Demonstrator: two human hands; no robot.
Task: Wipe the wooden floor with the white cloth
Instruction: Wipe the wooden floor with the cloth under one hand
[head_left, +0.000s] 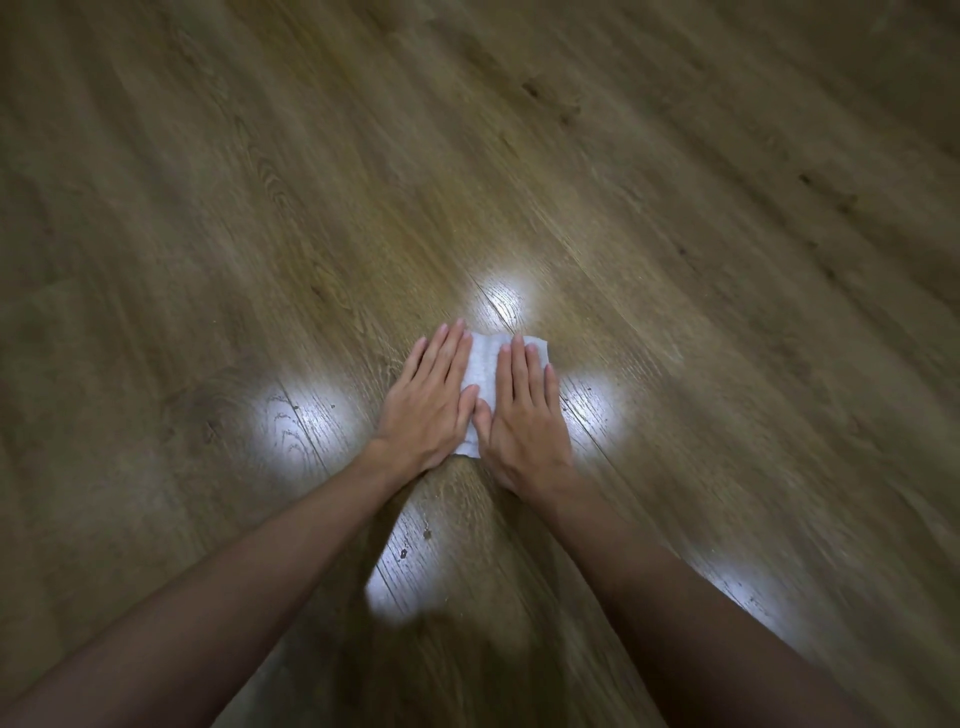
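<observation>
Two bare hands lie flat on one small white rectangular cloth (485, 364), which sits on the brown wood-grain plank floor (675, 208) just ahead of the person. The left hand (434, 400) covers the cloth's left side with straight fingers held close together, and the right hand (524, 410) does the same on the right side, thumbs nearly meeting over the middle. Neither hand pinches or curls round the fabric; both press it down, palms low.

To do the wipe well, I would judge that even weight through both palms matters, so the cloth slides as one sheet rather than bunching under the thumbs. Strokes along the plank seams should lift more dirt from the grain, and a few dark specks (415, 540) on the boards between the forearms look worth a pass.

Counted: two hands, one cloth, one floor, and five bright patches of reflected light (301, 415) around the hands, the far right one partly hidden by the forearm
</observation>
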